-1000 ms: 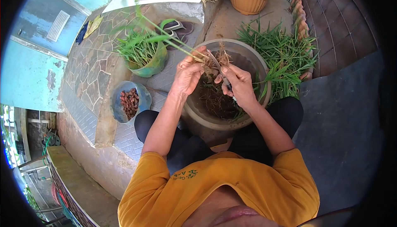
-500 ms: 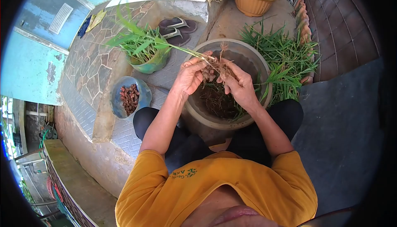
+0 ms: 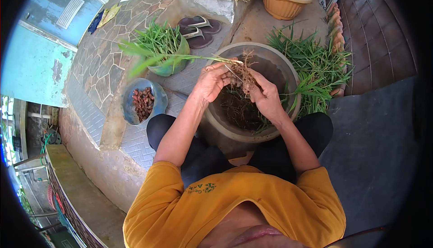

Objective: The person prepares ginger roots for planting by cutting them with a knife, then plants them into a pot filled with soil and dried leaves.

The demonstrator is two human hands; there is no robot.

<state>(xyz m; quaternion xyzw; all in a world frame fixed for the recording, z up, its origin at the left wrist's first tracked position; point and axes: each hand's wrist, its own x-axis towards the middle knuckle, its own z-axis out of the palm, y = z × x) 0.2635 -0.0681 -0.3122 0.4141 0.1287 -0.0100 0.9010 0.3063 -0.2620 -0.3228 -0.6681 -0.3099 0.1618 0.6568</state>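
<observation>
Over the big basin we hold an uprooted plant by its base, left hand closed around the stem, right hand pinched on the root clump, probably so loose soil falls inside the basin. Its leaves stretch left of the basin, toward the green pot. Both forearms angle inward, wrists bent above the rim.

left hand and right hand grip rooted plant over big basin; leaves trail left. blue bowl of brown pieces nearby.
</observation>
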